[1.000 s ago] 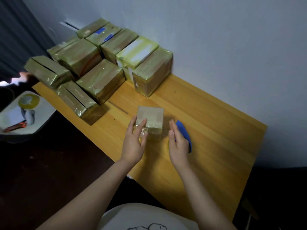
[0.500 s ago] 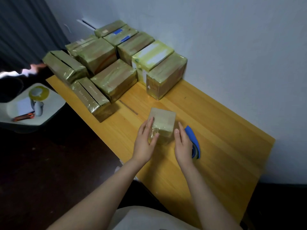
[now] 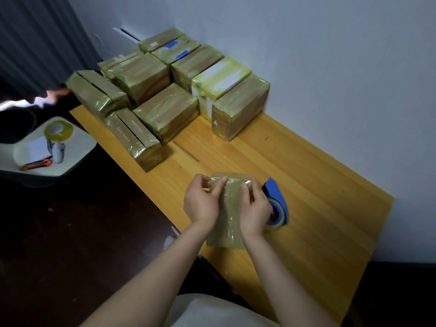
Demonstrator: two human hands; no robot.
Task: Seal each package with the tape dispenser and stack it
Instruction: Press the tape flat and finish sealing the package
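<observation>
A small package [image 3: 228, 208] wrapped in shiny yellowish tape lies lengthwise near the front edge of the wooden table [image 3: 306, 185]. My left hand [image 3: 203, 201] grips its left side, fingers curled over the far top corner. My right hand [image 3: 254, 208] holds its right side, thumb on top. A blue tape dispenser [image 3: 276, 199] with a clear roll lies on the table just right of my right hand, partly hidden by it. Several taped packages [image 3: 165, 112] are grouped at the table's far left, against the wall.
A white side table [image 3: 77, 147] at the left carries a tape roll [image 3: 58, 131], a small grey object and an orange cutter [image 3: 35, 164]. Another person's hand [image 3: 56, 95] shows at the far left edge. A dark curtain hangs beyond; the floor is dark.
The package has been turned from standing to lying lengthwise toward me. Both hands moved from resting beside it to gripping its sides. The camera view shifted right.
</observation>
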